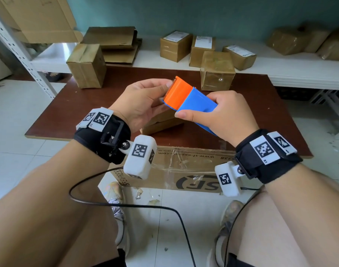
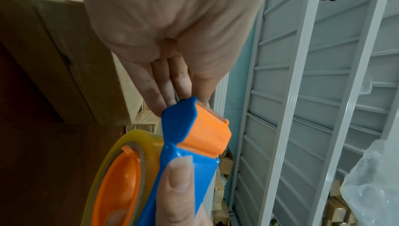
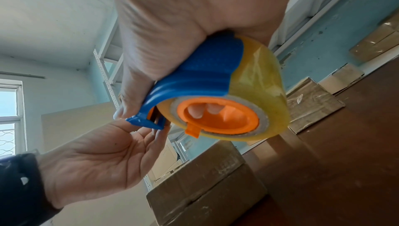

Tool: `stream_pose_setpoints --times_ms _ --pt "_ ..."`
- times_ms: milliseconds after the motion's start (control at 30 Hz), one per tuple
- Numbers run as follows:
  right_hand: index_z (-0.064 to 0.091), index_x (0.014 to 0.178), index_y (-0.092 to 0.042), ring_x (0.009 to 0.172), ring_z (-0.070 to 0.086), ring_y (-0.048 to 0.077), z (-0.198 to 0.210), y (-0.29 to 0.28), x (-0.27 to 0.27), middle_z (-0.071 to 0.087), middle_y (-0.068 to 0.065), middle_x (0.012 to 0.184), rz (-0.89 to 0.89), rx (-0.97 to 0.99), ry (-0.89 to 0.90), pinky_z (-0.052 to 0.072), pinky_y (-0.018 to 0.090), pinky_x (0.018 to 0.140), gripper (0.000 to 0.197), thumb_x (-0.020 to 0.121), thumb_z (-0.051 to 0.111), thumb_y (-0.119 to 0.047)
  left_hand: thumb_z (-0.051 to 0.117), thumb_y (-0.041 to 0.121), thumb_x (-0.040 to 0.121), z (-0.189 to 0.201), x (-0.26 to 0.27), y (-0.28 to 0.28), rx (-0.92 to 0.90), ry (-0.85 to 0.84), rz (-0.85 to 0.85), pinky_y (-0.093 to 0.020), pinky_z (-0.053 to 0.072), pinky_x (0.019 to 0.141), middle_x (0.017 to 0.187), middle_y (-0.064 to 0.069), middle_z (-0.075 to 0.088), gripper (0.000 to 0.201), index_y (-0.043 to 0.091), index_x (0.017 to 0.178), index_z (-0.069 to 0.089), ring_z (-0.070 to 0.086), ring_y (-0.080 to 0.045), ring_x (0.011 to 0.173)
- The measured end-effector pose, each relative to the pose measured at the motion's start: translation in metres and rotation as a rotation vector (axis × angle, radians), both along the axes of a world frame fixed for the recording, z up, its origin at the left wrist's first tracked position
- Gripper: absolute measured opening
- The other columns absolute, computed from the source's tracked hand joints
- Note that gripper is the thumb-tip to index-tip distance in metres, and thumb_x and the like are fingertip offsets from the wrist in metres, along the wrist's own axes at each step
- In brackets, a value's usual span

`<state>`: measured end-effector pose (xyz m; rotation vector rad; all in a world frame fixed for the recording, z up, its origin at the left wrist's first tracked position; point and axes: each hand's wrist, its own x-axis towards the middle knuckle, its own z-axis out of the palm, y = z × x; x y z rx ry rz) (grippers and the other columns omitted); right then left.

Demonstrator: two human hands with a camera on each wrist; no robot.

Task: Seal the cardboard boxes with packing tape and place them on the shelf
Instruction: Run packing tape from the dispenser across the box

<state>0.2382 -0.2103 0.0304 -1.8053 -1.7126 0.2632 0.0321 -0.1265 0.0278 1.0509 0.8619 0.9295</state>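
Observation:
My right hand [image 1: 203, 117] grips a blue and orange tape dispenser [image 1: 193, 101] above the brown table [image 1: 87, 112]. My left hand [image 1: 161, 91] pinches its orange cutter end, thumb on top and fingers beneath. The left wrist view shows my left fingers [image 2: 168, 84] lying straight against the dispenser [image 2: 187, 127] tip. The clear tape roll [image 3: 265, 84] sits in the dispenser [image 3: 205, 69], with right fingertips inside the orange core. A small cardboard box [image 1: 161, 122] lies on the table under my hands, mostly hidden. Two more boxes [image 1: 87, 65] [image 1: 216, 71] stand at the table's far edge.
Behind the table, a low white shelf [image 1: 149, 60] carries several sealed boxes [image 1: 176, 45] and flattened cardboard [image 1: 114, 45]. A large SF Express carton [image 1: 184, 170] lies against the table's near edge. A metal rack upright [image 1: 20, 51] stands at the left. A black cable [image 1: 126, 205] crosses my knees.

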Motion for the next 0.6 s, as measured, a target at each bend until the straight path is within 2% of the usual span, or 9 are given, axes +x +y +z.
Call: stream_pose_setpoints --times_ms 100,200,267,367,467,533,600 --pt "0.047 0.066 -0.003 0.057 0.048 0.035 -0.0009 -0.0021 -0.0014 0.047 0.017 0.059 0.014 -0.008 -0.026 0.041 0.053 0.053 0.103 0.057 0.060 -0.104 0.069 0.014 0.101 -0.0014 0.0001 -0.0016 0.013 0.026 -0.003 -0.028 0.063 0.074 0.091 -0.009 0.080 0.009 0.009 0.102 0.077 0.077 -0.017 0.084" --pt "0.045 0.065 -0.003 0.054 0.042 0.031 -0.0016 -0.0037 -0.0026 0.040 0.012 0.056 0.022 -0.020 -0.004 0.036 0.049 0.053 0.102 0.058 0.062 -0.103 0.072 0.014 0.098 -0.0018 0.0005 -0.0031 0.005 0.018 0.002 -0.028 0.063 0.074 0.093 -0.009 0.080 0.011 0.009 0.107 0.076 0.076 -0.016 0.084" --pt "0.045 0.064 -0.003 0.052 0.039 0.026 -0.0011 -0.0049 -0.0030 0.039 0.009 0.055 0.035 -0.020 0.033 0.033 0.045 0.053 0.100 0.059 0.065 -0.101 0.079 0.016 0.085 -0.0001 -0.0016 -0.0017 -0.032 -0.014 -0.005 -0.030 0.063 0.077 0.098 -0.009 0.080 0.031 0.009 0.115 0.075 0.076 -0.017 0.087" --pt "0.048 0.066 -0.001 0.057 0.047 0.034 0.0004 -0.0071 -0.0032 0.047 0.018 0.060 0.060 -0.005 0.058 0.037 0.048 0.053 0.100 0.061 0.067 -0.099 0.083 0.017 0.072 0.0042 -0.0050 0.0007 -0.101 -0.064 -0.035 -0.033 0.065 0.082 0.097 -0.008 0.080 0.046 0.011 0.117 0.074 0.075 -0.017 0.086" --pt "0.051 0.067 0.000 0.059 0.050 0.036 -0.0005 -0.0087 -0.0040 0.050 0.019 0.062 0.074 -0.008 0.063 0.040 0.050 0.053 0.101 0.060 0.066 -0.100 0.083 0.016 0.071 0.0048 -0.0047 0.0008 -0.143 -0.076 -0.048 -0.034 0.064 0.087 0.095 -0.007 0.079 0.050 0.011 0.120 0.072 0.073 -0.016 0.083" --pt "0.050 0.066 -0.002 0.059 0.051 0.034 -0.0030 -0.0091 -0.0044 0.051 0.017 0.061 0.067 -0.020 0.054 0.040 0.050 0.053 0.101 0.058 0.064 -0.101 0.083 0.014 0.072 0.0032 -0.0030 0.0008 -0.160 -0.073 -0.034 -0.035 0.063 0.084 0.093 -0.006 0.078 0.053 0.012 0.122 0.066 0.071 -0.014 0.078" --pt "0.049 0.065 -0.004 0.059 0.051 0.033 -0.0053 -0.0083 -0.0044 0.051 0.015 0.061 0.057 -0.034 0.036 0.041 0.051 0.053 0.100 0.056 0.063 -0.103 0.082 0.008 0.080 0.0011 -0.0004 0.0007 -0.186 -0.088 0.014 -0.037 0.064 0.081 0.095 -0.007 0.077 0.051 0.012 0.125 0.056 0.072 -0.015 0.077"
